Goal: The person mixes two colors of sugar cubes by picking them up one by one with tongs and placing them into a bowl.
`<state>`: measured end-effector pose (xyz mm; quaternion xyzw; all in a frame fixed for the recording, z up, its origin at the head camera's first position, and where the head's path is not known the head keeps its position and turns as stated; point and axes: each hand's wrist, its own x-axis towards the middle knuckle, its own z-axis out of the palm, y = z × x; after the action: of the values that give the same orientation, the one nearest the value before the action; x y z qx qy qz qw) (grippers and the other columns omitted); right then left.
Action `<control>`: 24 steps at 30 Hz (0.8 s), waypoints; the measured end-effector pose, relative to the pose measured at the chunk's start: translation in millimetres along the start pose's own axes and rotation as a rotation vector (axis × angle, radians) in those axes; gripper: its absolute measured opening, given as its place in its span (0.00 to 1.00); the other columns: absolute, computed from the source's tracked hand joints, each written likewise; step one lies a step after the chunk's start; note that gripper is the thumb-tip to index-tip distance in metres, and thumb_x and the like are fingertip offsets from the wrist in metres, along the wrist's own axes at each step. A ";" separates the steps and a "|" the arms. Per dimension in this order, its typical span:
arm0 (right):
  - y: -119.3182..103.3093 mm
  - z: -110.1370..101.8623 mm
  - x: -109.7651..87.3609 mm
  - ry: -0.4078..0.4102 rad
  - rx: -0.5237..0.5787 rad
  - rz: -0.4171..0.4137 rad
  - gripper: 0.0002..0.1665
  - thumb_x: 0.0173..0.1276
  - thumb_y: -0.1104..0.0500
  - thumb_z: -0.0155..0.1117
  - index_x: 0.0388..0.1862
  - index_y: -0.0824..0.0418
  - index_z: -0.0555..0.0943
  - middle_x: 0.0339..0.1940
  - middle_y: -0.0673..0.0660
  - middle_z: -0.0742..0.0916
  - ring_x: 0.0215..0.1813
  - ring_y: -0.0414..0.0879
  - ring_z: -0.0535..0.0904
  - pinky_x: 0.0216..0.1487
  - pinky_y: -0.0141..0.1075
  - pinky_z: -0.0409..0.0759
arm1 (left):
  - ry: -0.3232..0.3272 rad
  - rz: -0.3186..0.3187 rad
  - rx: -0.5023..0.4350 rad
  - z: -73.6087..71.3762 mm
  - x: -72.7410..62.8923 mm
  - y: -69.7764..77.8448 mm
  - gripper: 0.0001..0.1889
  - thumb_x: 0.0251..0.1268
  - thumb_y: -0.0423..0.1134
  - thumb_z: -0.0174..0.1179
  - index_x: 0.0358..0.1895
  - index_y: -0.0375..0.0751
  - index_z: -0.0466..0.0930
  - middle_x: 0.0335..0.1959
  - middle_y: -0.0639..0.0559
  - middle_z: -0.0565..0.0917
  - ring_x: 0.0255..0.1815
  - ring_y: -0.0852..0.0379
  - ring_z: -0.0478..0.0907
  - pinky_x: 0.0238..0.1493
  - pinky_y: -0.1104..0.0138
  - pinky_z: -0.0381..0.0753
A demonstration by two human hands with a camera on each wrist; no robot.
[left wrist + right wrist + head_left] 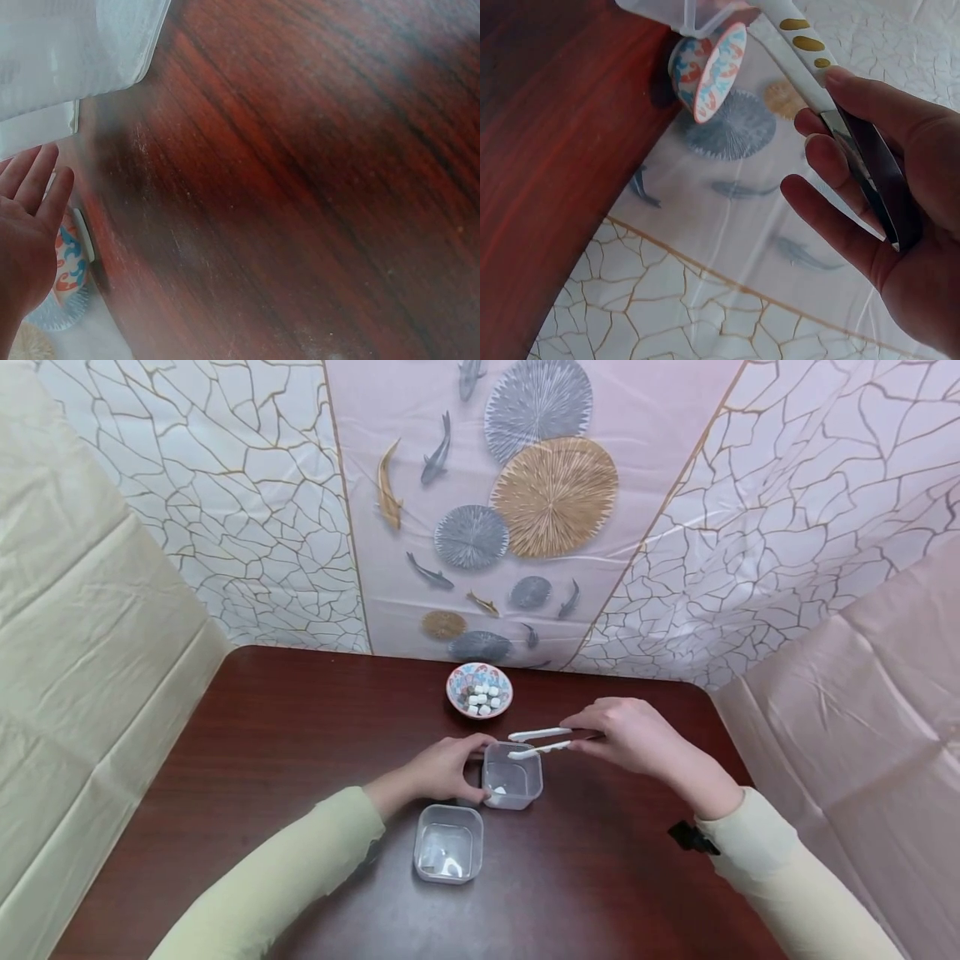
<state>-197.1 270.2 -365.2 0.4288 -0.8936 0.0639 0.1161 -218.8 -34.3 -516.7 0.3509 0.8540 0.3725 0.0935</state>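
Observation:
My left hand point(447, 768) holds the left side of a clear square plastic container point(528, 799), thumb at the front and fingers at the back. One small white piece point(499, 791) lies inside it. In my right hand point(626, 735) is a pair of tongs point(538, 735) with white, gold-spotted arms and a steel and dark handle. The tong tips are apart above the container, with nothing visible between them. Nearer me stands a second clear container point(448, 840). A patterned bowl point(453, 682) behind holds several small white and some brown pieces.
The dark reddish wooden table point(315, 718) carries all these things. A patterned cloth backdrop point(480, 593) rises right behind its far edge, and pale cloth walls point(832, 710) close in at both sides.

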 end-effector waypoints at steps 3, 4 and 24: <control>-3.4 5.8 2.7 -0.034 0.023 -0.027 0.15 0.57 0.60 0.84 0.44 0.55 0.93 0.34 0.47 0.91 0.35 0.42 0.85 0.34 0.42 0.84 | -0.003 -0.003 0.002 -0.5 -0.1 0.1 0.39 0.52 0.44 0.81 0.70 0.45 0.75 0.59 0.53 0.89 0.64 0.57 0.84 0.67 0.59 0.80; -4.6 7.8 4.0 -0.050 0.031 -0.036 0.14 0.57 0.61 0.84 0.43 0.54 0.92 0.33 0.47 0.90 0.34 0.41 0.85 0.35 0.41 0.84 | -0.004 -0.005 0.003 -0.6 -0.1 0.2 0.39 0.52 0.44 0.81 0.70 0.45 0.75 0.59 0.53 0.89 0.63 0.57 0.84 0.67 0.59 0.81; -18.5 38.3 25.6 -0.313 -0.045 -0.097 0.09 0.57 0.58 0.84 0.33 0.51 0.89 0.28 0.45 0.88 0.32 0.41 0.84 0.32 0.39 0.82 | -0.005 -0.019 0.042 -1.4 -1.1 1.7 0.40 0.51 0.46 0.80 0.71 0.46 0.75 0.57 0.53 0.89 0.58 0.53 0.85 0.63 0.58 0.83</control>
<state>-204.0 231.2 -395.2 0.4734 -0.8803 -0.0293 -0.0123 -217.6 -35.0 -514.6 0.3454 0.8648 0.3527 0.0918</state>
